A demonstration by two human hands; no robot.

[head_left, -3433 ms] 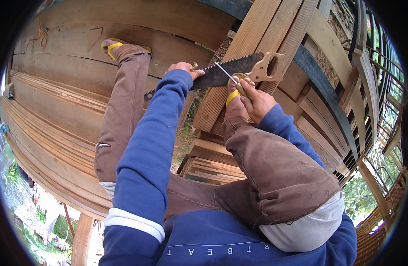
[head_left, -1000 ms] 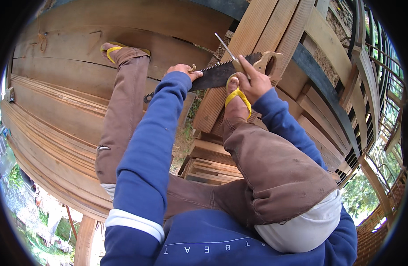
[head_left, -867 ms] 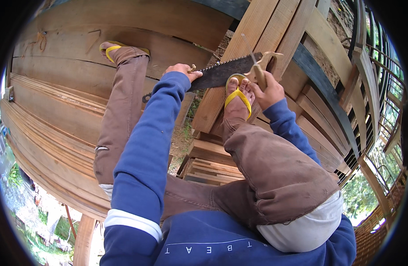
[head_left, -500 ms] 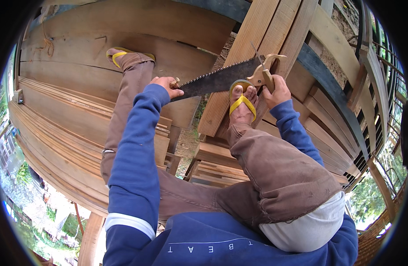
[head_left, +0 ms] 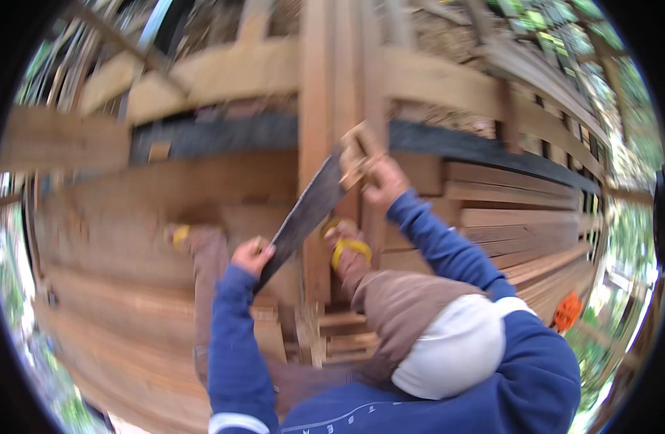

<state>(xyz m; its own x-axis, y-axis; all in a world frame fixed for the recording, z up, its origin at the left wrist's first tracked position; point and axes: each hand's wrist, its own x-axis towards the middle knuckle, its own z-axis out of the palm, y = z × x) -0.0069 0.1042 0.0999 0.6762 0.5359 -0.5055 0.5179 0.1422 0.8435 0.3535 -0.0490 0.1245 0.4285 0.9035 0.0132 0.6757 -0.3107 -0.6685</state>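
Mid-frame, the left grip (head_left: 253, 255) clasps a dark-steel, wooden-handled handsaw (head_left: 305, 210), seemingly positioning it, which calls for steadiness; the right grip (head_left: 384, 182) is too blurred to tell.

Running side by side as long wooden beams (head_left: 315, 79) over a dark strip (head_left: 220, 138); bearing the yellow-sandalled right foot (head_left: 344, 240). Spreading leftward as wide brown planks (head_left: 112, 220); bearing the yellow-sandalled left foot (head_left: 188, 237). Blurring too much to show grain.

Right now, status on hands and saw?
Left hand gripping saw blade near its far end. Right hand at wooden handle, grip blurred. Sandaled right foot close to blade.
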